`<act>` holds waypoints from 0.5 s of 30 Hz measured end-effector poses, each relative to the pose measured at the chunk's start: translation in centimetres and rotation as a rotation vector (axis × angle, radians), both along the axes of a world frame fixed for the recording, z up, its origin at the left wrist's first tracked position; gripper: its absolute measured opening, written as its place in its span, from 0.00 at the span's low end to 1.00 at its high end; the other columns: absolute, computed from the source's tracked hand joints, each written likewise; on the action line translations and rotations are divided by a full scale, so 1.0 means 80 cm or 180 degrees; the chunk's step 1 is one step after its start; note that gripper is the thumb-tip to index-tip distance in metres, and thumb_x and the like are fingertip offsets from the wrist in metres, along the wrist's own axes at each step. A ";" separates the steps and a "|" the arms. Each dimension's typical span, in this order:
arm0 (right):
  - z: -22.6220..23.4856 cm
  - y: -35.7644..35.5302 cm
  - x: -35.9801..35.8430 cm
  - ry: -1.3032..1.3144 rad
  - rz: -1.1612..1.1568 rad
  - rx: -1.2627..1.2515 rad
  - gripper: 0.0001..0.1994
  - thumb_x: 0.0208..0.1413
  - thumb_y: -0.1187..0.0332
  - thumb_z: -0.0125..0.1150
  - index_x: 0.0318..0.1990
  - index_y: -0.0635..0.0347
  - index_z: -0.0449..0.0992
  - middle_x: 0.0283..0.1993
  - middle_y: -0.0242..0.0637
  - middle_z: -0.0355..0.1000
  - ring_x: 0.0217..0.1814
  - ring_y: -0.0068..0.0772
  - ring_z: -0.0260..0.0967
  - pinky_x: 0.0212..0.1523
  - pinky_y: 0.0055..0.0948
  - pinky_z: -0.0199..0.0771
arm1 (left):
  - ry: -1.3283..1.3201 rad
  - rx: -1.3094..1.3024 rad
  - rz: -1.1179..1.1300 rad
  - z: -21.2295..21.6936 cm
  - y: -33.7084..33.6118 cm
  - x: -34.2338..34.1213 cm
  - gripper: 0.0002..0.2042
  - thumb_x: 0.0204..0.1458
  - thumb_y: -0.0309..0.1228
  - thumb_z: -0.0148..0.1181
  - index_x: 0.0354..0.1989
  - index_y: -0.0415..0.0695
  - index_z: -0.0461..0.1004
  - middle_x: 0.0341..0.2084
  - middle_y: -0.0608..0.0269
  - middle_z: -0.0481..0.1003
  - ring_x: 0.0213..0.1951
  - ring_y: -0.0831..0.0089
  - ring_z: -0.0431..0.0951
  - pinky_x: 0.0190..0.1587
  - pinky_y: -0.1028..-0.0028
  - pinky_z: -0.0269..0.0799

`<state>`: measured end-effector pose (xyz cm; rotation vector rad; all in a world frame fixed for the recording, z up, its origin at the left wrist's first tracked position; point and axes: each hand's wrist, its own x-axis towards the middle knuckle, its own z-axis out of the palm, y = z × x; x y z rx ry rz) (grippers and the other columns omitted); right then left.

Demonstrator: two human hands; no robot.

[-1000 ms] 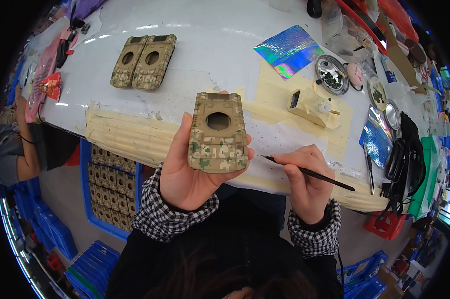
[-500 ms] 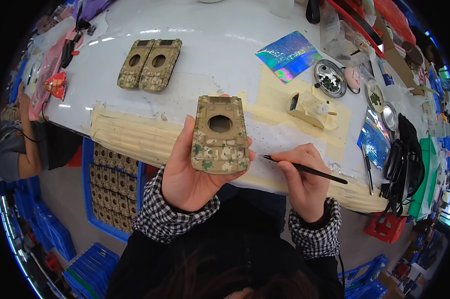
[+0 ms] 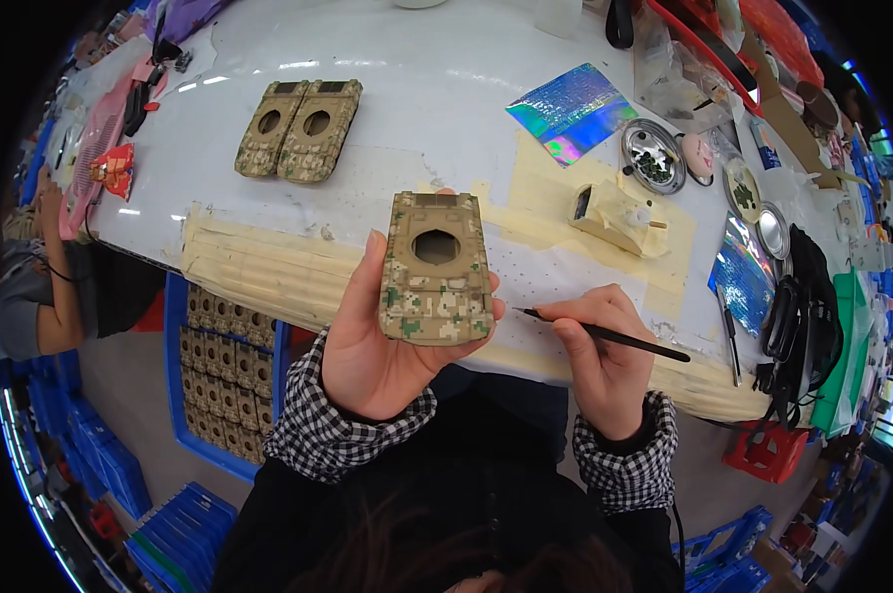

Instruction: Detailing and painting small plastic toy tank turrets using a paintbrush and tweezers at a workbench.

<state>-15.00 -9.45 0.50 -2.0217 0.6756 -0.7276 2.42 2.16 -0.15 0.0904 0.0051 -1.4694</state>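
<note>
My left hand (image 3: 372, 346) grips a model tank hull (image 3: 436, 296), painted in tan and green pixel camouflage with a round hole in its top. I hold it tilted toward me above the table's near edge. In my right hand (image 3: 604, 351) is a thin black tool like a fine paintbrush (image 3: 634, 342), pinched between thumb and fingers. Its pale tip points left, a little apart from the hull. Two matching hulls (image 3: 315, 128) lie side by side farther back on the left.
A blue crate (image 3: 179, 395) of similar hulls stands low at the left. A tape-covered block (image 3: 619, 219), a metal dish (image 3: 654, 156) of small dark parts and a shiny foil sheet (image 3: 573, 109) lie at the right. Another person's arm (image 3: 56, 287) shows at far left.
</note>
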 end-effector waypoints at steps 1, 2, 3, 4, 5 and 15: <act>0.000 0.000 0.000 0.0000 -0.0017 0.0016 0.04 0.48 0.73 0.64 0.33 0.61 0.79 0.26 0.31 0.72 0.29 0.28 0.62 0.27 0.24 0.63 | 0.0014 0.0015 -0.0013 0.000 0.000 0.000 0.29 0.62 0.52 0.27 0.63 0.44 0.50 0.50 0.42 0.66 0.52 0.53 0.71 0.51 0.62 0.74; 0.000 0.000 0.000 0.0001 -0.0035 0.0032 0.04 0.48 0.73 0.64 0.33 0.61 0.79 0.26 0.31 0.72 0.29 0.28 0.62 0.27 0.24 0.63 | 0.0028 0.0027 -0.0016 0.000 0.000 0.000 0.29 0.62 0.52 0.27 0.63 0.44 0.50 0.50 0.42 0.66 0.52 0.53 0.71 0.51 0.62 0.74; 0.000 0.001 0.001 0.0005 -0.0033 0.0033 0.04 0.48 0.73 0.64 0.33 0.61 0.79 0.26 0.31 0.73 0.29 0.28 0.62 0.27 0.24 0.63 | 0.0041 0.0039 -0.0015 0.000 0.000 0.000 0.29 0.62 0.52 0.27 0.63 0.44 0.49 0.50 0.42 0.66 0.52 0.52 0.71 0.51 0.62 0.74; 0.000 0.001 0.001 0.0009 -0.0032 0.0035 0.04 0.48 0.73 0.64 0.33 0.61 0.79 0.26 0.31 0.73 0.29 0.28 0.62 0.28 0.24 0.63 | 0.0055 0.0051 -0.0014 0.001 0.000 0.000 0.29 0.62 0.52 0.27 0.64 0.44 0.49 0.50 0.42 0.66 0.52 0.52 0.71 0.51 0.62 0.74; 0.000 0.001 0.001 0.0015 -0.0031 0.0036 0.04 0.48 0.73 0.64 0.33 0.61 0.79 0.26 0.31 0.73 0.29 0.28 0.62 0.28 0.24 0.63 | 0.0036 0.0026 0.0003 0.000 0.000 0.000 0.29 0.62 0.52 0.27 0.64 0.44 0.49 0.50 0.42 0.66 0.52 0.52 0.71 0.51 0.62 0.75; -0.001 0.001 -0.001 0.0019 -0.0037 0.0072 0.04 0.48 0.73 0.64 0.33 0.61 0.79 0.26 0.31 0.72 0.29 0.28 0.63 0.28 0.24 0.64 | 0.0120 0.0057 0.0017 -0.001 0.002 0.000 0.29 0.62 0.52 0.26 0.64 0.45 0.48 0.51 0.41 0.65 0.52 0.52 0.70 0.51 0.61 0.74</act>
